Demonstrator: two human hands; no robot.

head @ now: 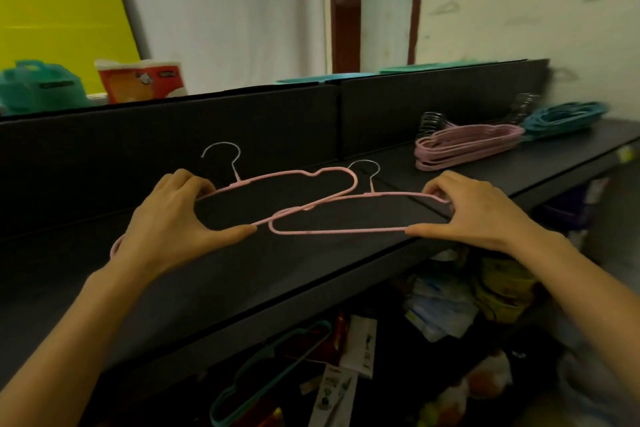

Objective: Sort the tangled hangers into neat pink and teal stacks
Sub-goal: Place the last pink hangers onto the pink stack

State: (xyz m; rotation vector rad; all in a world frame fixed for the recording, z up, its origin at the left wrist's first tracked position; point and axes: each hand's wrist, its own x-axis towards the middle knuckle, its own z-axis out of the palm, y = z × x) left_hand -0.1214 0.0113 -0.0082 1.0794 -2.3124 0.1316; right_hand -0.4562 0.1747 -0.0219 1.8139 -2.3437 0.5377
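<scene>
Two pink hangers overlap on the black shelf (311,263) in front of me. My left hand (173,218) grips the left end of the left pink hanger (294,174), whose metal hook points up at the back. My right hand (481,211) pinches the right end of the right pink hanger (339,231). The two cross near the middle. Farther right on the shelf lies a neat pink stack (467,146), and beyond it a teal stack (564,118), both with metal hooks toward the back wall.
A black back panel (242,121) runs behind the shelf. A teal hanger (270,381) hangs below the shelf edge among bags and boxes. A teal bag (38,87) and an orange pack (142,80) stand behind the panel at the left.
</scene>
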